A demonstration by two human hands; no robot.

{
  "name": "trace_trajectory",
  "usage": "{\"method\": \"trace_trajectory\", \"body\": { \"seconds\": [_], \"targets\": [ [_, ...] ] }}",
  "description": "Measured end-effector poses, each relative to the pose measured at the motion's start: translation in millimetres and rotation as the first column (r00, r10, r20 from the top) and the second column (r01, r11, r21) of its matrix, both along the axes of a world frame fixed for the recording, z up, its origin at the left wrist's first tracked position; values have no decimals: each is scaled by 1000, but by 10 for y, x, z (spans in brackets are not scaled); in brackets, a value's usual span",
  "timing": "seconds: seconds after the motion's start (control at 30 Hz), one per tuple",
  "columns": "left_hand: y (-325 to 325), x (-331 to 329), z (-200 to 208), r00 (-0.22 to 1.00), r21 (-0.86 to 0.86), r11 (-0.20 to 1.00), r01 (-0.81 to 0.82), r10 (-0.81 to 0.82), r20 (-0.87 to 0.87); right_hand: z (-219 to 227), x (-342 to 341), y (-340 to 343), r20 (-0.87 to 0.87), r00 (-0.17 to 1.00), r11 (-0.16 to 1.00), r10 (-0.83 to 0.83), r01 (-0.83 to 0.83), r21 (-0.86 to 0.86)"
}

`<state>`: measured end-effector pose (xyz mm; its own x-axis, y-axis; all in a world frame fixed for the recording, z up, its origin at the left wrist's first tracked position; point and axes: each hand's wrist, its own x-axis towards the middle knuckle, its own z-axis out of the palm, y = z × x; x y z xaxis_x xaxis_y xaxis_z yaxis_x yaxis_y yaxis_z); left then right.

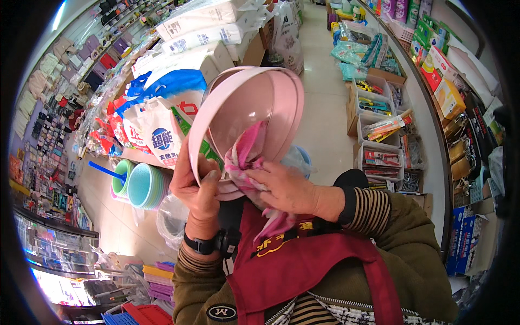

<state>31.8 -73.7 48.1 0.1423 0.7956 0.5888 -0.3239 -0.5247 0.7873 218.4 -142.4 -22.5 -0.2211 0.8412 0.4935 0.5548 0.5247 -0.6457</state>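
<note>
Two or more pink plastic basins (225, 105), nested together, are tilted up in front of my chest with their inside toward me. My left hand (199, 181) grips their rim at the lower left, thumb on the near side and fingers around the outer side. A pink and white cloth (250, 154) is bunched under my right hand (287, 187), which presses it against the lower inside of the front basin. One end of the cloth hangs below my right hand, over my dark red apron (303, 271).
Stacked teal buckets (146, 186) and a green bucket (123, 176) stand on the floor at left. Behind them are detergent bags (157, 127) and wrapped paper packs (200, 32). Bins of tools (379, 154) line the aisle at right, beside a shelf of boxed goods (449, 97).
</note>
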Motion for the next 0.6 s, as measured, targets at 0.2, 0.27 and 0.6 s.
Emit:
{"method": "trace_trajectory", "body": {
  "seconds": [0.2,0.27,0.6],
  "targets": [
    [28,-68,-7,970,-84,988,-131,110,-218,44,645,348,690,552,857,-468,475,201],
    [7,-59,-5,992,-147,988,-48,31,-120,218,917,457,593,531,796,-605,431,425],
    [46,42,110,976,-125,992,11,17,217,-171,322,106,59,981,983,-183,183,-3]
  ]
}}
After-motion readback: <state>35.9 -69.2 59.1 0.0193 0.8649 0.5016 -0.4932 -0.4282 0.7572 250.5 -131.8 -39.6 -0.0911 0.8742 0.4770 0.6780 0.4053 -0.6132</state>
